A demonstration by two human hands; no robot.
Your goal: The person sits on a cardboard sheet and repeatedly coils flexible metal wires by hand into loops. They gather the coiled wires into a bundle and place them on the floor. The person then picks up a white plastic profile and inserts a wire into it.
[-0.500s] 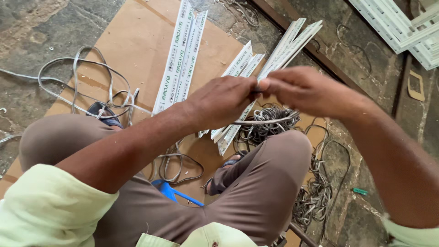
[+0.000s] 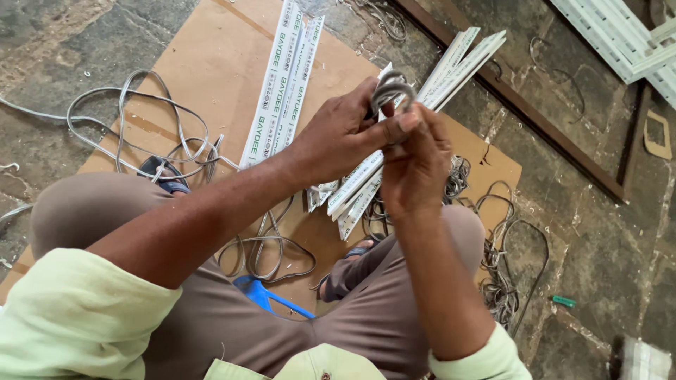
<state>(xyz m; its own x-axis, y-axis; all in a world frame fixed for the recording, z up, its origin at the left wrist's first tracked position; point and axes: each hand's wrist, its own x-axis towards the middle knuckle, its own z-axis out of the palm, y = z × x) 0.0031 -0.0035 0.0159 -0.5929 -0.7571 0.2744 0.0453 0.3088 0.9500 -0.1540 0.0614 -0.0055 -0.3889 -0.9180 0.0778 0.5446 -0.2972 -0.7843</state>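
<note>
A grey wire loop [image 2: 389, 90] is pinched by left hand [image 2: 336, 137] and right hand [image 2: 415, 165], centre frame, above white plastic strips [image 2: 366, 186] on cardboard [image 2: 211, 63]

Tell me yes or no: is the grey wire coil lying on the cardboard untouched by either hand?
No, the small grey wire coil is held up between the left hand and right hand, above the cardboard.

Left hand [image 2: 338, 137] and right hand [image 2: 415, 165] meet, fingers pinched.
</note>
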